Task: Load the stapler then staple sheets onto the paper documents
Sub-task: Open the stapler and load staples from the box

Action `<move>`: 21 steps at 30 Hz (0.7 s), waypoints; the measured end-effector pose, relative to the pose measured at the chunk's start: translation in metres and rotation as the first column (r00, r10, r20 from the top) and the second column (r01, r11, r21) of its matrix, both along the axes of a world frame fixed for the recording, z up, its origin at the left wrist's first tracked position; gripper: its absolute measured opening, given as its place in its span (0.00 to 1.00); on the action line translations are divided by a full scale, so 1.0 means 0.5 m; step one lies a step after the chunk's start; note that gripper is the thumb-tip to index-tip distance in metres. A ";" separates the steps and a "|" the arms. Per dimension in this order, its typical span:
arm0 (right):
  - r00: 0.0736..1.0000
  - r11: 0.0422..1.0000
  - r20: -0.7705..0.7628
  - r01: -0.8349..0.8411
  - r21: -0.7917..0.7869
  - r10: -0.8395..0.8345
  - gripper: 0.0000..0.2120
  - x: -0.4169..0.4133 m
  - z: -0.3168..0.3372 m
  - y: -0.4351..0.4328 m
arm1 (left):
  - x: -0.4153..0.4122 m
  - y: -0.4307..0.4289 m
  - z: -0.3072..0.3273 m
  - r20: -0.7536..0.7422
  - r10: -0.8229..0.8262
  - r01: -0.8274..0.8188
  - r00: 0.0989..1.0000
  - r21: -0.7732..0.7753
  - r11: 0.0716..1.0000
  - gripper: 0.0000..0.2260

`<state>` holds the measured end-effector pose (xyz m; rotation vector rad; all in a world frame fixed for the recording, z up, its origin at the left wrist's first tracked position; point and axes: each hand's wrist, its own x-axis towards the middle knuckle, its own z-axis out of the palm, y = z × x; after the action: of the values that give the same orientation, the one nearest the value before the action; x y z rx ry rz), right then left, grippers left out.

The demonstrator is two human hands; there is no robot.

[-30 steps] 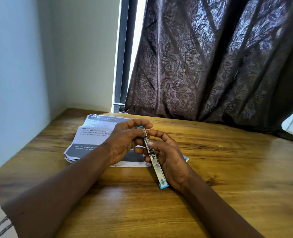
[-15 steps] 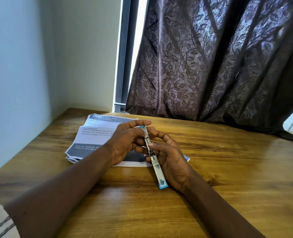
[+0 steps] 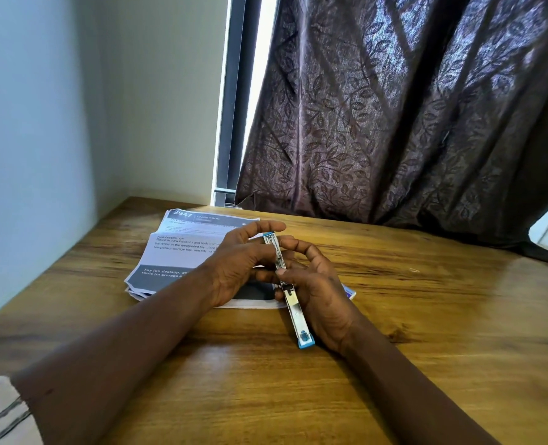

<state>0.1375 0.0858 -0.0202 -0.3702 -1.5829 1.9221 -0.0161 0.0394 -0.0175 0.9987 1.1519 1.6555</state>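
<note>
The stapler (image 3: 288, 292) is taken as the landmark. It is held just above the wooden table (image 3: 426, 316), lying lengthwise away from the person, with its blue near end low by the wrist and its blue far end raised.

Along its near half, the right hand (image 3: 322, 293) is wrapped around the body from the right, the thumb laid across the metal channel; it is closed on the stapler. At the far half, the left hand (image 3: 240, 268) is set against the left side, its fingers half curled around the open channel with the forefinger stretched past the far tip; whether staples are pinched there cannot be told.

Compared with a second ago, little has shifted: the same two-handed hold is kept, and only the fingers at the far end have been slightly rearranged. Loading is therefore judged to be under way, not finished.

Beyond and left of the stapler, the paper documents (image 3: 182, 248) lie flat in a loose stack, partly under the hands, unstapled as far as can be seen.
</note>
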 end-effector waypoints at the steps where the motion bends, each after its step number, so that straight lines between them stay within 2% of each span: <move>1: 1.000 1.000 -0.003 -0.004 -0.004 0.004 0.23 0.000 0.000 0.000 | 0.000 0.001 0.000 -0.003 0.000 0.000 1.000 -0.002 1.000 0.20; 9: 1.000 0.999 -0.026 -0.010 -0.044 0.009 0.26 -0.003 -0.004 0.004 | 0.003 0.004 -0.002 -0.054 -0.037 0.035 0.998 -0.022 0.999 0.24; 13: 0.999 0.997 -0.039 -0.008 -0.079 0.005 0.30 -0.005 -0.004 0.002 | 0.007 0.007 -0.002 -0.009 0.013 -0.014 1.000 -0.023 1.000 0.18; 21: 1.000 0.997 -0.024 -0.015 -0.081 0.013 0.26 -0.002 -0.005 0.007 | 0.005 0.003 -0.005 -0.035 0.000 0.000 0.999 -0.011 1.000 0.21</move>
<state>0.1367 0.0892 -0.0225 -0.3698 -1.4997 1.9984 -0.0138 0.0411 -0.0198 1.0240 1.1824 1.6361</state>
